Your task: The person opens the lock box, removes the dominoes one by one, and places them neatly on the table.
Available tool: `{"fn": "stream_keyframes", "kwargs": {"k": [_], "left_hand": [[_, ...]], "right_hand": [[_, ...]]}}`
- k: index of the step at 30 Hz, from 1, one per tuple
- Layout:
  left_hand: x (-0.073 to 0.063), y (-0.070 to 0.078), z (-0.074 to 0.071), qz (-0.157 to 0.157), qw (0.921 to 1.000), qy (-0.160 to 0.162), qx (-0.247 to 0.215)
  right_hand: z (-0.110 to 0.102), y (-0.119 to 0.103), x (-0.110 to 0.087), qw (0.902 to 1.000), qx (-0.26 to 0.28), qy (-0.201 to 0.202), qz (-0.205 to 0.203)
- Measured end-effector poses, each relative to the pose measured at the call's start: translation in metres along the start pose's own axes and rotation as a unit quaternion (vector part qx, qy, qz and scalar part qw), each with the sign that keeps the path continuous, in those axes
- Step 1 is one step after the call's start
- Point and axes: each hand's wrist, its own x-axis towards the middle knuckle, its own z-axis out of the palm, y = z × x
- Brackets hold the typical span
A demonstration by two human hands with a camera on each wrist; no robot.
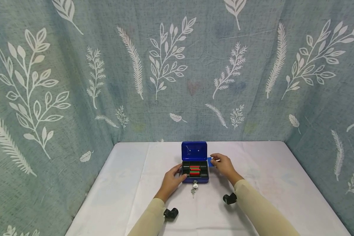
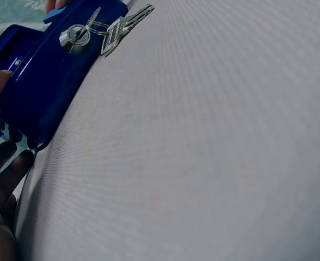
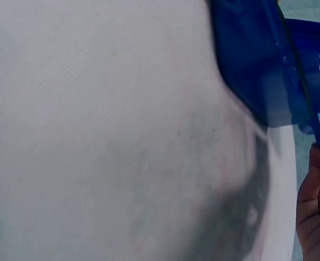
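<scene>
A blue metal cash box stands on the white cloth with its lid raised. Its black tray holds several red and green strips in the middle compartment. My left hand grips the box's left side, thumb on the front rim and fingers along the side wall. At the right side, my right hand pinches a flat blue card-like piece between thumb and fingers, right beside the box edge. In the left wrist view, keys on a ring hang from the round front lock.
The white cloth-covered table spreads out on both sides of the box. A patterned grey-green curtain closes off its back and sides. Black wrist-mounted devices sit under both sleeves.
</scene>
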Motion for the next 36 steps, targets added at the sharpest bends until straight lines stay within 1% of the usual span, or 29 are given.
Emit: {"fn": "stream_keyframes", "kwargs": {"k": [10,15,20,26,31,36], "left_hand": [[0.000,0.001,-0.001,0.006,1.0000,0.001,-0.004],[0.001,0.002,-0.002,-0.005,1.0000,-0.002,0.002],[0.001,0.001,-0.002,0.004,1.0000,0.000,0.006],[0.000,0.003,-0.001,-0.004,0.9999,0.000,0.011],[0.000,0.002,0.000,-0.005,0.9999,0.001,0.009],[0.000,0.001,0.000,0.002,1.0000,0.001,0.007]], "right_hand": [[-0.006,0.014,-0.009,0.9999,0.010,0.002,0.004],[-0.008,0.018,-0.014,1.0000,0.002,0.003,0.008],[-0.010,0.021,-0.016,0.9998,-0.004,0.009,0.018],[-0.012,0.023,-0.019,0.9995,-0.018,0.005,0.026],[-0.013,0.025,-0.022,0.9989,-0.024,0.000,0.041],[-0.013,0.028,-0.023,0.9985,-0.028,-0.001,0.048]]}}
